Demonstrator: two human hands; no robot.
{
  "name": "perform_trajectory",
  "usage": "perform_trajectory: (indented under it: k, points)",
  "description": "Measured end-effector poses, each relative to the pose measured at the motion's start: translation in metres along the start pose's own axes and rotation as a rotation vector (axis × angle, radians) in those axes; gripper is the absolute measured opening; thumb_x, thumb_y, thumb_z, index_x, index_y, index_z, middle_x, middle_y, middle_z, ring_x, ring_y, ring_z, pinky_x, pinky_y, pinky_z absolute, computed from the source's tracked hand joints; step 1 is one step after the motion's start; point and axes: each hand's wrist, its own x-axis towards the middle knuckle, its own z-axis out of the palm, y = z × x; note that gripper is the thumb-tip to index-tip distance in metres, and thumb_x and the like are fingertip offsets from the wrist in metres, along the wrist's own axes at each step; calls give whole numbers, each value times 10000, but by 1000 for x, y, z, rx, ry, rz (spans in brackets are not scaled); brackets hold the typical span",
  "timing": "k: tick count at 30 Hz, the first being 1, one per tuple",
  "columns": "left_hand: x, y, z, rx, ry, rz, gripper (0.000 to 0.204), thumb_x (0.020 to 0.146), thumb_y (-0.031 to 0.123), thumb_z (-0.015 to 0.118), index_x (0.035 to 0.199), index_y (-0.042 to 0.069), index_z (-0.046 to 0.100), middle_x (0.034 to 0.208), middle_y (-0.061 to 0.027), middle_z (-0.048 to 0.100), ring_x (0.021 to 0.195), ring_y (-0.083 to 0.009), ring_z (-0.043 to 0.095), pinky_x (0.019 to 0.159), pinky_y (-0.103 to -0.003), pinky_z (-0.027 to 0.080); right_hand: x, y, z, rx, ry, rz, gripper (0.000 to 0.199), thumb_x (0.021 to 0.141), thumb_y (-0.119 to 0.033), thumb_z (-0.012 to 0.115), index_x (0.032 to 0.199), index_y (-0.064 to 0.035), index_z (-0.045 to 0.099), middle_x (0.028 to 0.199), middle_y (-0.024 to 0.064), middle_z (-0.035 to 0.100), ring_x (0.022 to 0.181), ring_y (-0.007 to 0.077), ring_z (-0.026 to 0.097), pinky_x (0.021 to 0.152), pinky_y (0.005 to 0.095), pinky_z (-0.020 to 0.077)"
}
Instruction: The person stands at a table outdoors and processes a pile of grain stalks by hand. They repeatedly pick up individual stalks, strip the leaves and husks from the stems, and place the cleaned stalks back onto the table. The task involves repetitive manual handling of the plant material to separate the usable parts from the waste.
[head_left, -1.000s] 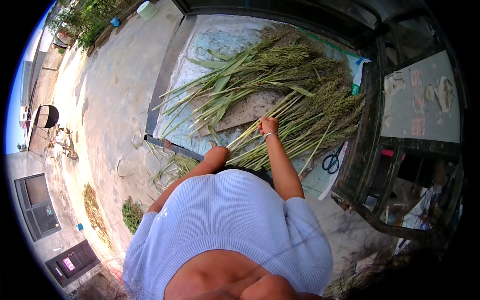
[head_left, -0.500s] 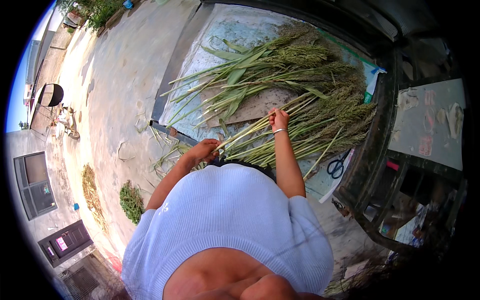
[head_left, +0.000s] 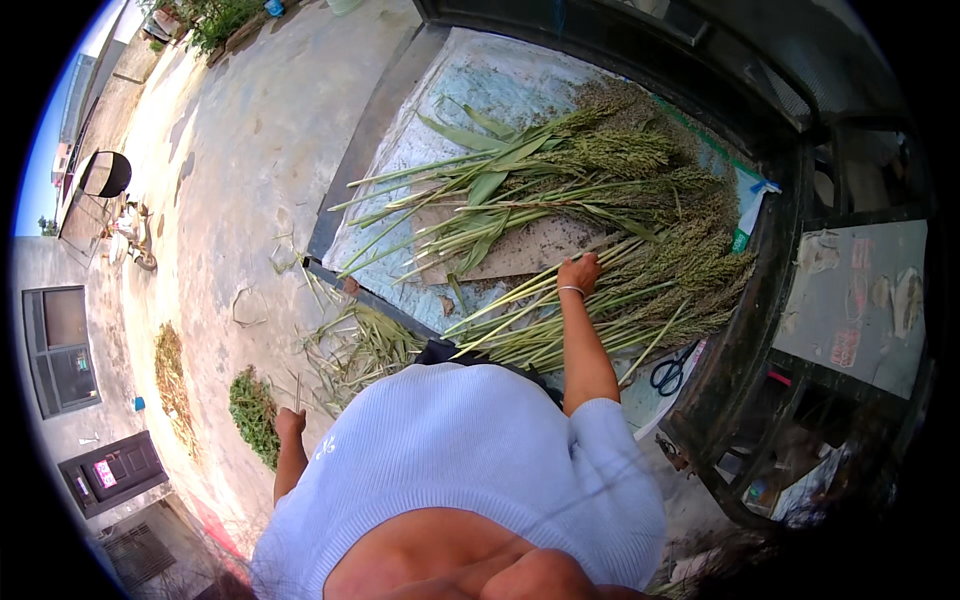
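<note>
Green broomcorn stalks with bushy seed heads lie in two groups, the nearer bunch and the farther pile. My right hand, with a band at its wrist, is closed round stalks at the upper edge of the nearer bunch. Their cut ends point left and the seed heads point right. Out to the left, away from the stalks, my left hand is closed on a thin pale strip that sticks up from the fingers, apparently a piece of leaf sheath.
Under the stalks are a pale sheet and a flat brown board. Dark-handled scissors lie at the right beside a dark metal frame. Stripped leaves litter the ground, with a green plant heap farther left.
My left hand has left the stalk ends and swung down and left, carrying a thin strip. My right hand stays on the stalks, slightly lower and farther right in view.
</note>
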Motion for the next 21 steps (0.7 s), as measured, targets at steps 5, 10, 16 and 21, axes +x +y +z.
perform_trajectory:
  k: [5,10,16,21]
  points:
    - [20,29,73,-365,-107,221,452,691,369,645,917,-20,607,892,-225,604,828,-328,595,730,-365,469,62,-52,72,429,-150,-12,365,780,-338,603,662,5,561,641,119,563,564,242,536,517,376,459]
    - [-58,131,17,-880,-220,481,298,736,211,628,932,-13,600,820,-200,612,733,-294,606,654,-355,476,100,-83,88,603,-247,553,360,809,-290,583,623,5,493,470,74,470,326,130,368,307,264,295]
    - [-59,232,-68,-650,145,787,201,753,128,583,921,19,563,857,-166,572,781,-285,577,651,-368,453,61,-47,72,1159,-491,554,151,805,-69,509,681,-30,432,524,66,462,393,118,428,314,242,291]
    - [-145,356,-141,-609,274,1346,208,756,152,580,925,37,539,936,-151,552,827,-333,541,681,-392,450,-41,-3,28,1316,-757,329,163,803,-62,544,684,-54,432,593,40,480,488,105,477,372,219,347]
